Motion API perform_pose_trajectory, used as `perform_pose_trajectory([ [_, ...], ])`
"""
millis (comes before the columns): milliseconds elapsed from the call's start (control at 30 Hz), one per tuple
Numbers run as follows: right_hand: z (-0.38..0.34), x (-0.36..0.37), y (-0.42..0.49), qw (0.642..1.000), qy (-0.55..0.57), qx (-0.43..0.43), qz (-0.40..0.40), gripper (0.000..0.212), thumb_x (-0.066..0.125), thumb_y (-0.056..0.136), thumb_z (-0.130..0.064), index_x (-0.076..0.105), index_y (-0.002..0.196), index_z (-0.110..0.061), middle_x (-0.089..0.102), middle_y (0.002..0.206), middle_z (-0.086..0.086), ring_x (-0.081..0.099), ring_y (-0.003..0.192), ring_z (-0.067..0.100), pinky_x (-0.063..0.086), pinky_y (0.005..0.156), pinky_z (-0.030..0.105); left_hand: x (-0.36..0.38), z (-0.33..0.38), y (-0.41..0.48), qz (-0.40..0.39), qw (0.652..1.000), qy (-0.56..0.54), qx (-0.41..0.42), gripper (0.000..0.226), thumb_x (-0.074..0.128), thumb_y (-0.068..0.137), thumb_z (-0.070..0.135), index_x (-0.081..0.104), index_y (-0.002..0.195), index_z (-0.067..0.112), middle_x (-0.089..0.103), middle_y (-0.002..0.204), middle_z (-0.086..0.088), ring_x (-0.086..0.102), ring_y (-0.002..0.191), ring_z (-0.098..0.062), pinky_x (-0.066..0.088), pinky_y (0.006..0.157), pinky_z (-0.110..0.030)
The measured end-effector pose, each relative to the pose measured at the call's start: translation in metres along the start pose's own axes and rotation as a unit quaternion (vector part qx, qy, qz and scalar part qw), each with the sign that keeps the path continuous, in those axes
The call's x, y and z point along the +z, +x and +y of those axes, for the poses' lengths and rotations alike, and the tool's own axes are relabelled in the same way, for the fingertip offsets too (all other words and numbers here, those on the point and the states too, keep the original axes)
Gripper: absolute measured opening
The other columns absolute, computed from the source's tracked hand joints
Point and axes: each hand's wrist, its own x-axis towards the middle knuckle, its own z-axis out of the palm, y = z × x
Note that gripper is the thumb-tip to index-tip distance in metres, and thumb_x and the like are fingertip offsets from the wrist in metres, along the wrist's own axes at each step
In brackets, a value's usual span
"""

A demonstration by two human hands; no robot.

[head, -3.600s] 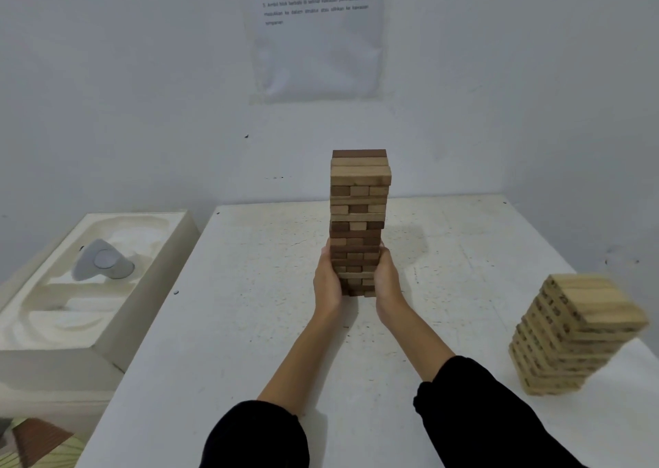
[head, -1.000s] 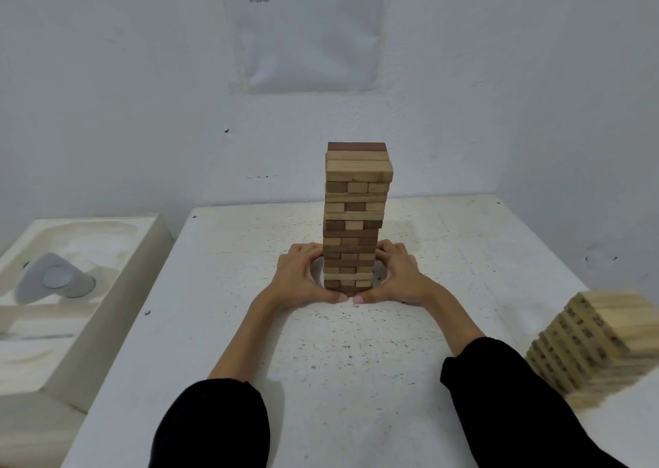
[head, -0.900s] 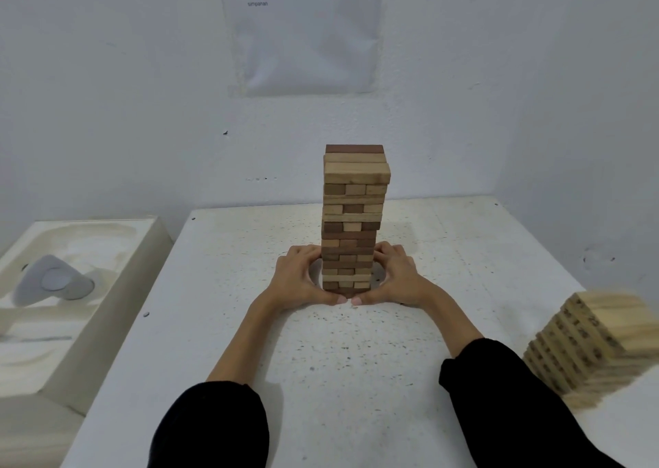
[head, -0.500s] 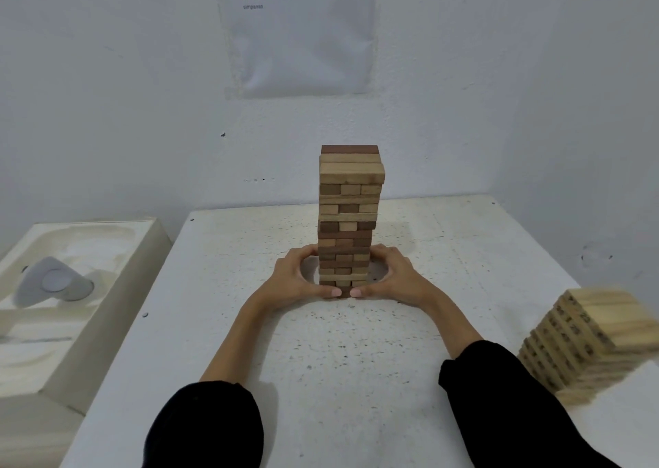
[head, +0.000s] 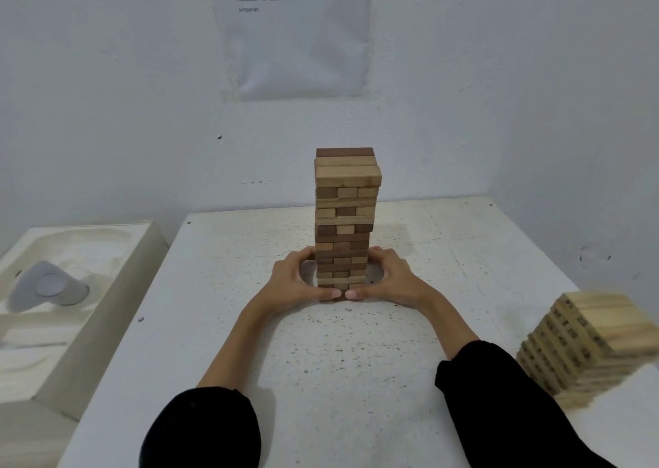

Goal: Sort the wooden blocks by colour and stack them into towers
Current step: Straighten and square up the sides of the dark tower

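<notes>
Tbl (head: pixel 356 367): both hands (head: pixel 296 282) (head: pixel 388 280) grip tower (head: pixel 345 214).

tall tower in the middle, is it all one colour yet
No, the tall tower has dark brown and light blocks mixed through its layers.

The block tower (head: pixel 345 218) stands mid-table, its base ringed by the left hand (head: pixel 296 284) from 9 o'clock and the right hand (head: pixel 390 282) from 3, which almost meet at 6; only its upper half is open to reach. Bare table (head: pixel 321 360) lies toward 6, 10 and 2 o'clock, while a pale block stack (head: pixel 588 346) blocks 4 o'clock.
</notes>
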Motion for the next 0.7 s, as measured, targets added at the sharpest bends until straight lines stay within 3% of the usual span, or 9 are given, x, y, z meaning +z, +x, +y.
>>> perform_pose_trajectory([
  [267,0.000,-0.001,-0.001,1.000,0.014,0.021,-0.016,0.095,0.074,0.040,-0.081,0.048,0.125,-0.046,0.054,0.123,-0.011,0.045,0.121,0.017,0.037,0.103,0.050,0.001,0.005,-0.003,-0.003,1.000,-0.010,0.009,0.062,0.084,0.045,0.044,0.061,0.102,0.045,0.068,0.107,0.012,0.061,0.105,-0.003,0.049,0.096,-0.033],
  [367,-0.012,-0.010,-0.008,0.995,0.091,0.018,-0.041,0.093,0.082,0.049,-0.062,0.044,0.131,-0.043,0.054,0.129,-0.011,0.044,0.125,0.014,0.036,0.107,0.047,-0.004,0.008,-0.004,-0.048,0.997,-0.062,0.008,0.079,0.086,0.051,0.033,0.055,0.124,0.024,0.064,0.118,0.002,0.061,0.110,-0.010,0.052,0.087,-0.028],
  [467,-0.024,-0.023,-0.014,0.989,0.139,0.011,-0.043,0.096,0.079,0.051,-0.053,0.040,0.137,-0.033,0.050,0.133,-0.014,0.043,0.125,0.006,0.036,0.101,0.030,-0.013,0.017,0.001,-0.039,0.998,-0.035,0.017,0.097,0.079,0.051,0.050,0.042,0.137,0.027,0.055,0.132,0.010,0.049,0.123,-0.004,0.037,0.102,-0.026],
  [533,-0.033,-0.027,-0.015,0.991,0.129,-0.004,-0.043,0.091,0.079,0.053,-0.048,0.042,0.135,-0.033,0.051,0.129,-0.020,0.044,0.120,-0.004,0.034,0.095,0.023,-0.016,0.019,0.004,-0.047,0.998,-0.009,0.028,0.098,0.079,0.050,0.051,0.041,0.138,0.028,0.054,0.133,0.013,0.046,0.126,-0.004,0.031,0.106,-0.027],
  [600,-0.039,-0.028,-0.014,0.992,0.118,-0.006,-0.043,0.082,0.081,0.056,-0.039,0.045,0.130,-0.035,0.055,0.120,-0.025,0.047,0.109,-0.014,0.033,0.096,0.024,-0.015,0.019,0.003,-0.048,0.998,-0.010,0.031,0.095,0.082,0.051,0.045,0.044,0.135,0.025,0.059,0.126,0.015,0.050,0.121,0.000,0.036,0.101,-0.018],
  [700,-0.042,-0.029,-0.013,0.993,0.114,-0.005,-0.034,0.073,0.084,0.059,-0.028,0.047,0.123,-0.035,0.058,0.111,-0.026,0.052,0.101,-0.016,0.035,0.100,0.029,-0.012,0.017,0.002,-0.030,0.998,-0.021,0.045,0.085,0.083,0.054,0.039,0.050,0.131,0.021,0.065,0.118,0.013,0.056,0.115,-0.002,0.041,0.094,-0.011],
])
